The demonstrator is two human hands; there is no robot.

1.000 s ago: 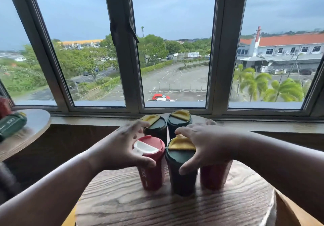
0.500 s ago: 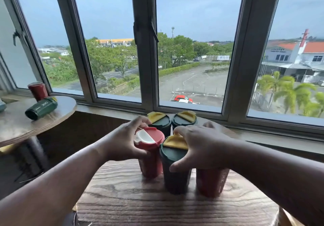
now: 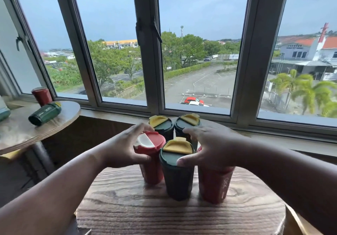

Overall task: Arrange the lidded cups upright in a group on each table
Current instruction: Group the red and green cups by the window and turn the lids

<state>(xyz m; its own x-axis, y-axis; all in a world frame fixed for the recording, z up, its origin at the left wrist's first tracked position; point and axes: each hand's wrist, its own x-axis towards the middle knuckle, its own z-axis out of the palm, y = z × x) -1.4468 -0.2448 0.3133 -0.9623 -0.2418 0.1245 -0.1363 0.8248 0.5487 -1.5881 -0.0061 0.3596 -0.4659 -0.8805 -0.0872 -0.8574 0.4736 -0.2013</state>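
Five cups are standing upright, bunched on the near surface (image 3: 182, 214). The left hand (image 3: 125, 147) is wrapping the left red cup (image 3: 150, 160) in its grip; the right hand (image 3: 209, 147) is clasping the right red cup (image 3: 213, 185), thumb touching the green cup (image 3: 177, 176).

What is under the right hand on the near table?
The right hand covers the top of a red cup standing at the right of the group; its body with white lettering shows below the palm. Its lid is hidden, so the lid's colour cannot be told.
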